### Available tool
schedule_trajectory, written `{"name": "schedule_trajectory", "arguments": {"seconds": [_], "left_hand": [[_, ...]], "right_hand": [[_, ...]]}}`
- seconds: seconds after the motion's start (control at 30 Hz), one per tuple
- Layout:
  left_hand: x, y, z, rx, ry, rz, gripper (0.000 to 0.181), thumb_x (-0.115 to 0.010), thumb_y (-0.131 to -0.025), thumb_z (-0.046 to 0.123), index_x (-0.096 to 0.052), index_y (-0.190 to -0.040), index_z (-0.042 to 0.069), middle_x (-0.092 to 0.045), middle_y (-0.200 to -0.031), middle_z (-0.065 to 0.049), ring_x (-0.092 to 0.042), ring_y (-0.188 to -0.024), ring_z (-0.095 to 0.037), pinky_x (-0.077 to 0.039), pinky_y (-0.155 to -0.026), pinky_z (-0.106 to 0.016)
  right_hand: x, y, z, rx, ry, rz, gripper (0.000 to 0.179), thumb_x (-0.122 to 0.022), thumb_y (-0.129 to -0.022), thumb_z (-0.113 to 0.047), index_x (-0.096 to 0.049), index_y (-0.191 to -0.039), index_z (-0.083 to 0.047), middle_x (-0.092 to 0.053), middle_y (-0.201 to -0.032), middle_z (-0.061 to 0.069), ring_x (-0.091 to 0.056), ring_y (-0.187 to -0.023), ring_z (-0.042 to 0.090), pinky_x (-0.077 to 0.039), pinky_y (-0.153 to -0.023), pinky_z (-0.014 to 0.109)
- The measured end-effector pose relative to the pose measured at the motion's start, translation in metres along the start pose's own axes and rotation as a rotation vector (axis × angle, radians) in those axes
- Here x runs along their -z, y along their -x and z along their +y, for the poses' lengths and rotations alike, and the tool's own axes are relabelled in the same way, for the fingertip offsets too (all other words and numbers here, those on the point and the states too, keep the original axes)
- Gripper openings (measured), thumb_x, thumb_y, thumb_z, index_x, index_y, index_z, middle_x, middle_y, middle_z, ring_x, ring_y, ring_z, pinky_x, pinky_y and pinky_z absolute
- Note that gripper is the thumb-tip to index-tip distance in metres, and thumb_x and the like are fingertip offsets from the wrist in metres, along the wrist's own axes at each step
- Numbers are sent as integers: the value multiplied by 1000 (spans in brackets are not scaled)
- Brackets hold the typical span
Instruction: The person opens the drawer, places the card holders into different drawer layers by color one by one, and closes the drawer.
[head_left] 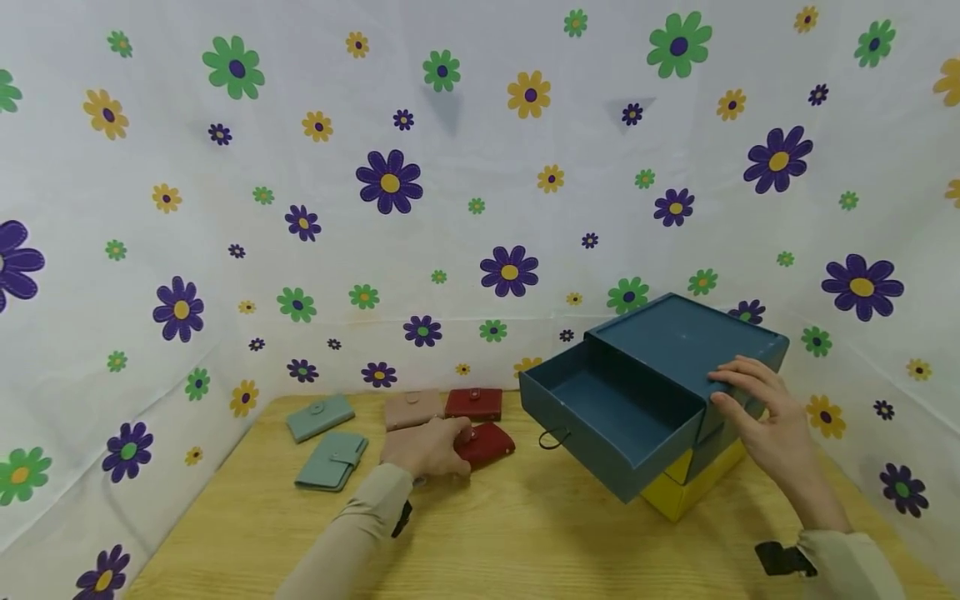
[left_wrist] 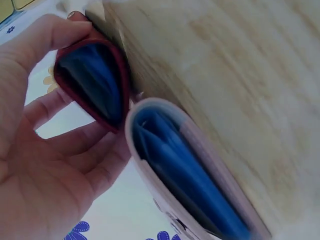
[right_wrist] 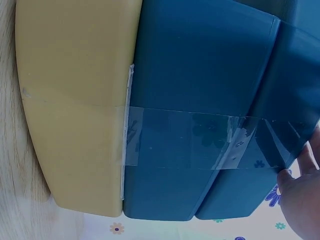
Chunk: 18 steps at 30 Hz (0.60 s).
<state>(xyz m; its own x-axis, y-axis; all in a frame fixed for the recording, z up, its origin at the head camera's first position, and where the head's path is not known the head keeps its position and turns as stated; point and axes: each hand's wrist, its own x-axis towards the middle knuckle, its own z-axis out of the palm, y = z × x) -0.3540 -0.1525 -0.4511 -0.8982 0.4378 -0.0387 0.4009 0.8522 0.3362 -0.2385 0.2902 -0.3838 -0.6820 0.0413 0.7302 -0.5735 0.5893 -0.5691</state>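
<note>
My left hand (head_left: 429,447) pinches a red wallet (head_left: 487,444) at one end, thumb on one face and fingers on the other in the left wrist view. Right beside it there, a pink wallet (left_wrist: 192,172) shows blue inner pockets; in the head view it is mostly hidden under that hand. Behind lie another pink wallet (head_left: 414,408) and a second red wallet (head_left: 474,403). My right hand (head_left: 772,417) rests on the right edge of a blue drawer box (head_left: 686,333), thumb against its side. The box's top drawer (head_left: 611,408) is pulled out, nothing inside it.
Two green wallets, one at the back (head_left: 321,417) and one nearer (head_left: 332,461), lie at the left of the wooden table (head_left: 480,533). A yellow bottom tier (head_left: 686,492) stands under the blue tiers. Clear tape (right_wrist: 175,137) crosses the tiers' side. Flowered cloth surrounds the table.
</note>
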Motion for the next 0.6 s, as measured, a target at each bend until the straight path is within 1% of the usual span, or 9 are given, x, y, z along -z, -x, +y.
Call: {"name": "schedule_trajectory", "arguments": {"seconds": [0.07, 0.2, 0.27, 0.4, 0.6], "left_hand": [[1, 0, 0, 2, 16, 31, 38, -81, -75, 28, -62, -108, 21, -66, -102, 1, -56, -81, -15, -47, -71, -31], [3, 2, -1, -3, 49, 90, 39, -79, -78, 30, -64, -112, 21, -66, -106, -1, -56, -85, -15, -48, -74, -32], [5, 3, -2, -12, 60, 124, 38, -78, -78, 29, -64, -113, 20, -67, -107, -2, -56, -86, -15, -49, -75, -32], [7, 4, -3, -14, 72, 195, 36, -77, -79, 30, -64, -111, 22, -66, -109, -1, -56, -89, -14, -49, -76, -32], [6, 8, -6, -22, 124, 319, 33, -79, -79, 28, -66, -108, 20, -64, -106, 2, -57, -94, -13, -52, -83, -34]], "right_hand": [[1, -1, 0, 4, 0, 2, 26, -67, -90, 0, -69, -116, -2, -55, -131, -7, -34, -133, -6, -21, -107, 9], [2, 1, 1, -7, 12, -11, 26, -66, -91, -3, -68, -117, -3, -53, -132, -10, -32, -133, -9, -19, -106, 8], [1, 2, 1, -9, 12, -14, 26, -66, -91, -3, -68, -118, -3, -53, -132, -9, -32, -133, -9, -19, -106, 8], [1, 1, 1, -2, 11, -6, 26, -67, -91, -2, -69, -116, -3, -54, -131, -6, -33, -132, -8, -20, -105, 8], [0, -1, 2, -1, 7, 0, 26, -67, -90, -1, -69, -116, -2, -55, -131, -4, -34, -132, -7, -21, -106, 9]]}}
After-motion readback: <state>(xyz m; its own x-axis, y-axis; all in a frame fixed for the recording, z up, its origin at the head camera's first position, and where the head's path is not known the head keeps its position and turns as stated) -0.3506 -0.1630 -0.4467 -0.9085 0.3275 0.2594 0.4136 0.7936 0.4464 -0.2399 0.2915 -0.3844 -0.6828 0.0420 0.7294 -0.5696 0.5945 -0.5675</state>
